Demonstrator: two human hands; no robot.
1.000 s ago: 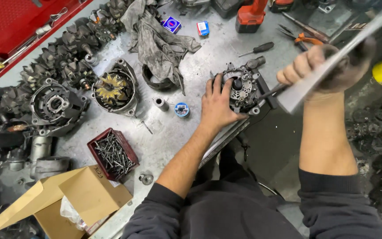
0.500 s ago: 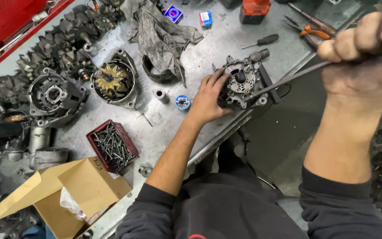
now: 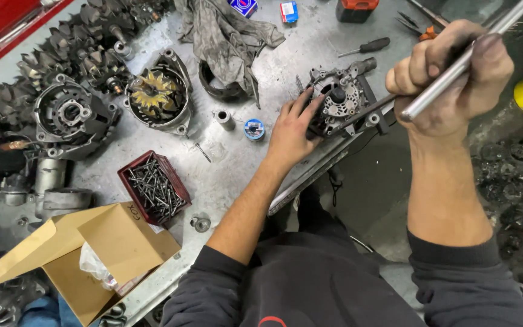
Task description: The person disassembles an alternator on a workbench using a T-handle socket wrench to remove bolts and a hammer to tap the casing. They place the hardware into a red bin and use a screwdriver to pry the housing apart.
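Observation:
My left hand (image 3: 292,130) rests flat against the left side of a dark alternator (image 3: 344,104) that sits at the edge of the metal bench (image 3: 237,175). My right hand (image 3: 452,72), raised close to the camera, is closed around a long shiny metal bar (image 3: 455,69). The bar runs from the upper right down toward the alternator's right side, where a darker rod end meets the housing.
On the bench lie a red tray of screws (image 3: 152,188), an open cardboard box (image 3: 92,254), an alternator half with copper windings (image 3: 155,94), a grey housing (image 3: 71,115), rotors (image 3: 86,51), a dirty rag (image 3: 225,36), a small blue part (image 3: 253,129), a screwdriver (image 3: 367,46) and orange-handled pliers (image 3: 422,27).
My right hand has come down and into focus, gripping the bar steadily. My left hand stays on the alternator. The view has shifted slightly toward the bench.

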